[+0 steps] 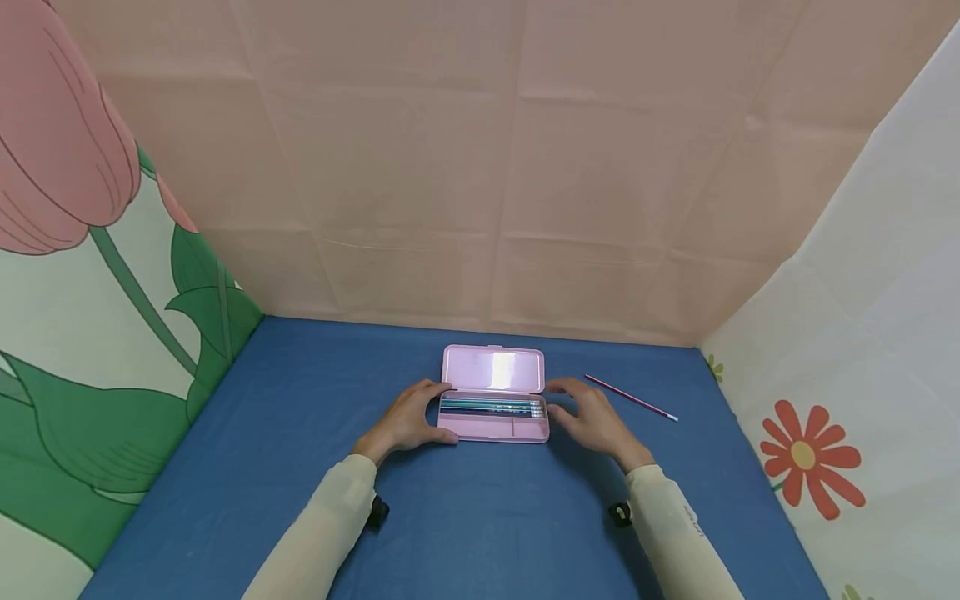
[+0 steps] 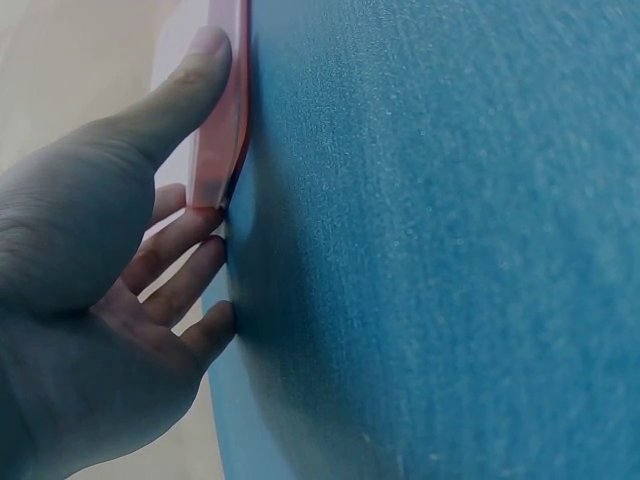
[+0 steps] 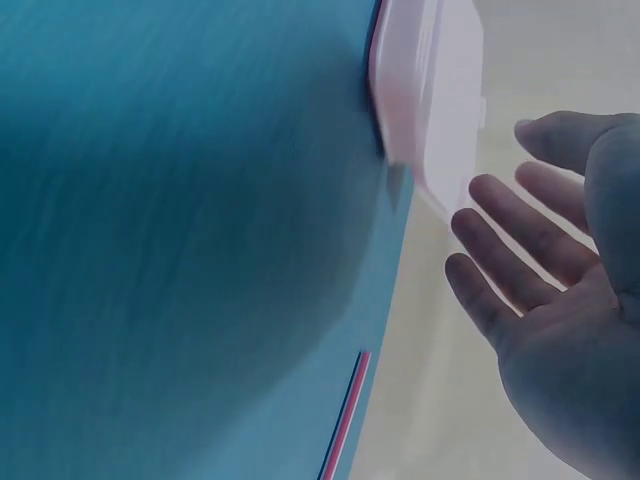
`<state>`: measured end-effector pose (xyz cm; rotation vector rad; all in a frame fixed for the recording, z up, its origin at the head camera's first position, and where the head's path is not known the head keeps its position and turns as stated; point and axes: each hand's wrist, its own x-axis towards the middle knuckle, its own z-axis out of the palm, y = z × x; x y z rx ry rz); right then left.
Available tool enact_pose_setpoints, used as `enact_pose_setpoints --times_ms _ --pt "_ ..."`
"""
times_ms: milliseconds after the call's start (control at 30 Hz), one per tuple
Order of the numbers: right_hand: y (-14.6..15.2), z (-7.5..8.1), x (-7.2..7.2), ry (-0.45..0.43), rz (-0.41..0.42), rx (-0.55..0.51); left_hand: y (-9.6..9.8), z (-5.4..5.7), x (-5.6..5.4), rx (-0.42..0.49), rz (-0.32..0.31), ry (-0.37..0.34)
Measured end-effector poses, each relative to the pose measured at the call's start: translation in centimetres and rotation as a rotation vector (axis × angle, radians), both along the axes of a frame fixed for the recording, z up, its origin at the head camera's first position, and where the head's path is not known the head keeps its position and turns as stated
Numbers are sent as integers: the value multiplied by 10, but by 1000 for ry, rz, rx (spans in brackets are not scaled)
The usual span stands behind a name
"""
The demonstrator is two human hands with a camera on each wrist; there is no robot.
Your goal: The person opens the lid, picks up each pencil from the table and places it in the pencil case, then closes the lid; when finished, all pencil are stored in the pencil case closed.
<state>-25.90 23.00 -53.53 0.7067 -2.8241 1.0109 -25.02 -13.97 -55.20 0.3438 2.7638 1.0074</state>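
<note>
A pink pencil case (image 1: pixel 493 429) lies on the blue tabletop with its lid (image 1: pixel 480 367) folded back. Inside, several teal and dark pencils (image 1: pixel 487 407) lie side by side in the rear compartment. My left hand (image 1: pixel 407 421) holds the case by its left end, thumb on the front edge and index finger by the hinge; in the left wrist view the thumb lies against the case wall (image 2: pixel 217 160). At the right end, my right hand (image 1: pixel 596 419) hovers with fingers spread and nothing in them; the right wrist view shows a gap between its fingertips and the case (image 3: pixel 405 80).
A single dark red pencil (image 1: pixel 630 395) with a white end lies on the tabletop, right of the case. A beige cloth wall (image 1: pixel 480 208) stands behind the table (image 1: pixel 480 533). Flower-printed sheets (image 1: pixel 862 350) border the sides.
</note>
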Motion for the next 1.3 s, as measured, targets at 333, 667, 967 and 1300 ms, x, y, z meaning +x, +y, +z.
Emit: enact_pose_setpoints --times_ms 333,667,967,1300 --pt "54 -6 9 -5 -92 72 2 0 0 -4 9 -5" --pt "105 -9 8 10 -181 109 1 1 0 2 12 -7" --pt "133 -12 0 -45 -238 122 1 1 0 -7 17 -15" --pt "147 -21 -5 -72 -251 155 1 1 0 -6 16 -24"
